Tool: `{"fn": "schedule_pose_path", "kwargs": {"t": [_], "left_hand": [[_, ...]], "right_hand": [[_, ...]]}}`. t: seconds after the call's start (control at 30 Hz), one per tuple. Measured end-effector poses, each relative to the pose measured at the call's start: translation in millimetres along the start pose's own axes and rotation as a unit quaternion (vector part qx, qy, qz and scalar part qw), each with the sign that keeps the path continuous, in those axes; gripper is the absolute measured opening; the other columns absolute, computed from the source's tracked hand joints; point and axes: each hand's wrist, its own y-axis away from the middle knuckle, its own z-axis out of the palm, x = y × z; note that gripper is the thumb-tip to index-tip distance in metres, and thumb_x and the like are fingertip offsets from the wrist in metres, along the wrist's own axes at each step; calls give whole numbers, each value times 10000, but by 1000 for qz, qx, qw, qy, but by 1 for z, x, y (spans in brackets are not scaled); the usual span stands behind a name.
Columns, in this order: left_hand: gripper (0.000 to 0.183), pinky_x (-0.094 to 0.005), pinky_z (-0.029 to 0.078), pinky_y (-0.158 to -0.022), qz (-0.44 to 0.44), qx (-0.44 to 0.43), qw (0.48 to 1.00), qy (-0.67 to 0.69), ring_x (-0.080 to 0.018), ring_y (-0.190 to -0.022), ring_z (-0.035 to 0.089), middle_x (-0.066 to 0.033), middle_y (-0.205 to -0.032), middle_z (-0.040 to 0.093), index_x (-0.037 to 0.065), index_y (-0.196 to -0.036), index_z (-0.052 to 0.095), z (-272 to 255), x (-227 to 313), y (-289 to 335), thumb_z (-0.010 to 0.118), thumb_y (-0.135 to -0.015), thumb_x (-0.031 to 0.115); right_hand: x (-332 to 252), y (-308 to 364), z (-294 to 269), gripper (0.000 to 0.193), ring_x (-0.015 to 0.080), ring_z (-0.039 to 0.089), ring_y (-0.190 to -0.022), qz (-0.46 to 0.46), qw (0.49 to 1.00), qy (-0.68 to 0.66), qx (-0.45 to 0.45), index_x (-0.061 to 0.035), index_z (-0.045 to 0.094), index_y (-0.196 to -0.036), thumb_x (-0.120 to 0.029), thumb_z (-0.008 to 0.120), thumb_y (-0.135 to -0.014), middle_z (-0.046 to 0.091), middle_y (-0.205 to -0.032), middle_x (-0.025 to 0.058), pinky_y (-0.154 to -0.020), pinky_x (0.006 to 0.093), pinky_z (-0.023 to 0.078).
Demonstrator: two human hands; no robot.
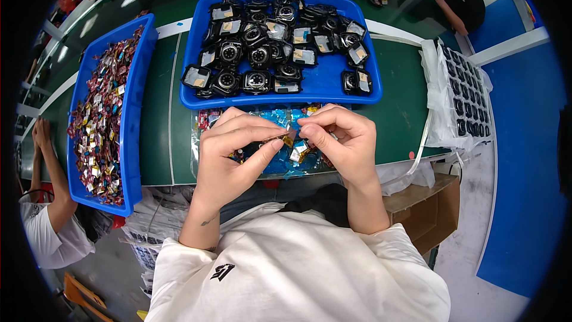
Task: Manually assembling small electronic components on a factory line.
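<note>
Over a clear shallow tray (196, 143), both hands work close together. My left hand (229, 149) is closed, thumb and forefinger pinching a small flat brownish part (275, 138). My right hand (348, 143) is closed in a pinch just beside it; whatever lies between its fingertips is too small to make out. Beneath the hands, the tray holds blue film pieces (275, 117) and small parts in red, yellow and silver. Beyond my fingers stands a blue tray (325, 86) with many black watch-like units (257, 56), some face down with pale backs.
At left, a long blue bin (131, 143) is heaped with small coloured parts. A white foam tray (438, 95) with rows of black pieces sits at right, above a cardboard box (438, 209). The bench is green (393, 125). Other people's arms (56, 185) show at left and across the bench.
</note>
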Motion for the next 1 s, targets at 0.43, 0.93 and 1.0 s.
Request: {"fn": "schedule_pose_path", "kwargs": {"t": [0.43,0.93,1.0], "left_hand": [[100,-274,414,-652,-42,-3,998,54,-146,-678,554,-44,-727,660,36,-781,685,10,5,1,746,-703,28],[83,-252,407,-621,-65,-71,982,160,-113,-658,526,-36,-705,651,23,-764,689,2,5,7,760,-736,55],[83,-251,408,-624,-68,-71,982,164,-114,-659,527,-36,-706,651,23,-765,689,3,4,7,759,-738,57]], "right_hand": [[-3,2,4,81,109,648,-740,39,979,-198,-24,52,651,-861,2,700,-820,675,-828,108,-620,213,525],[1,1,1,102,32,379,-603,-15,978,-132,-164,-15,670,-898,-77,708,-827,590,-875,21,-526,176,320],[2,2,1,104,33,383,-605,-14,977,-134,-163,-15,664,-899,-84,703,-831,590,-882,23,-533,177,325]]}}
